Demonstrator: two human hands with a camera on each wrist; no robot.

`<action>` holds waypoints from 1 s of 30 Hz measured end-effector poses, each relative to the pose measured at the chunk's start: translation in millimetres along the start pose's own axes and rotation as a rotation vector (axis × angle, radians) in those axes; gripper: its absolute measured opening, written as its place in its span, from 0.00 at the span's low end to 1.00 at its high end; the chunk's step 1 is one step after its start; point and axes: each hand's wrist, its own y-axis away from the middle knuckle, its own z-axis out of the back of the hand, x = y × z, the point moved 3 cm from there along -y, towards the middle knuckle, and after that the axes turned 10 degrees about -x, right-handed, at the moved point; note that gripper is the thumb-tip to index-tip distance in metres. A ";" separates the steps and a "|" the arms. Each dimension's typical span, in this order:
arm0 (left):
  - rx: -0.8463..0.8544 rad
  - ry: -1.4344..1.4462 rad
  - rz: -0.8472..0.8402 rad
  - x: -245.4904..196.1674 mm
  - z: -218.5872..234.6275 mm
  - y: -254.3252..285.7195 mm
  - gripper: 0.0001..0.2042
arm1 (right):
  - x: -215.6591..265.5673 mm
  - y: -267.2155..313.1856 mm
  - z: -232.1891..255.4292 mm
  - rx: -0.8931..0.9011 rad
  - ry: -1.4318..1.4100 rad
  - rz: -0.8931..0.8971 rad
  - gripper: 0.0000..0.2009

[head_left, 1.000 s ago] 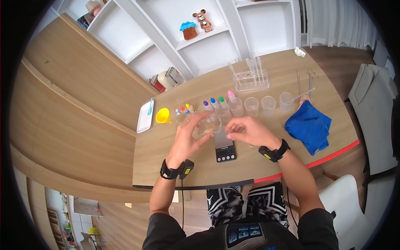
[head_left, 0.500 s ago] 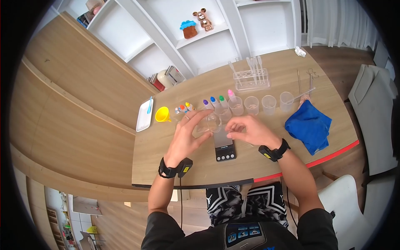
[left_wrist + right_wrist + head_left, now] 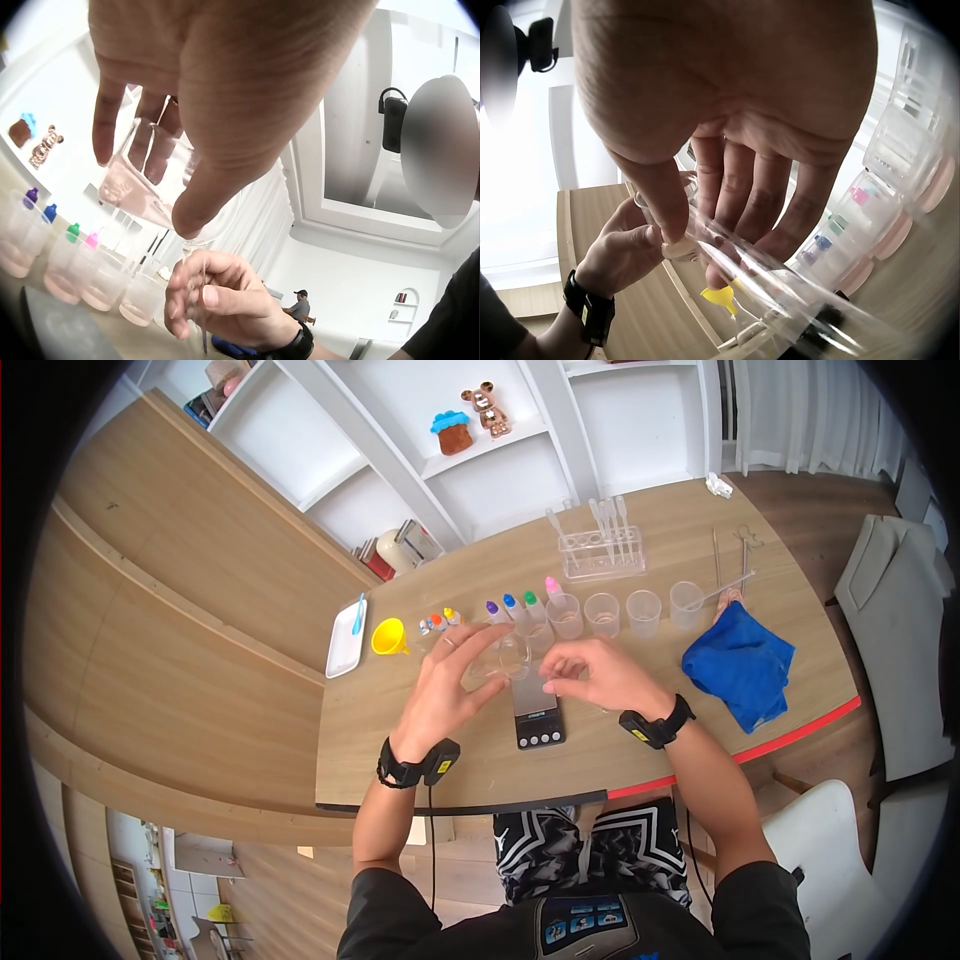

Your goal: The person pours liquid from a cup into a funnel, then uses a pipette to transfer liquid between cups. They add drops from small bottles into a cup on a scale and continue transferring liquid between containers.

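My left hand [image 3: 445, 695] holds a clear glass beaker [image 3: 135, 191] between thumb and fingers. The beaker is tipped on its side toward my right hand, with pale pinkish liquid inside. My right hand [image 3: 610, 675] pinches a clear tube [image 3: 780, 285] between thumb and fingertips. In the left wrist view, the beaker's rim comes close over the right fingertips. Whether liquid runs into the tube, I cannot tell. Below the hands a black digital scale [image 3: 541, 730] lies on the table.
Several plastic cups [image 3: 645, 613] and colour-capped dropper bottles [image 3: 512, 605] line up beyond the hands. Behind them stands a rack [image 3: 605, 555] with pipettes. A yellow funnel [image 3: 388, 635] and white tray [image 3: 347, 640] lie left, a blue cloth [image 3: 740, 660] right.
The beaker in my left hand has tipped a little further toward the right hand. My left wrist has shifted slightly left; the right hand stays nearly still.
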 end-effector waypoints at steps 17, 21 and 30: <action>0.010 -0.010 0.010 -0.6 1.1 0.1 0.35 | 0.0 -0.5 -0.4 -0.003 0.005 0.006 0.11; 0.004 -0.014 0.003 -0.4 0.9 0.6 0.35 | 0.4 -0.4 -0.1 -0.002 0.016 0.003 0.11; 0.021 0.033 0.039 2.4 -0.6 0.9 0.33 | -1.2 -0.9 -0.1 -0.001 0.018 0.001 0.11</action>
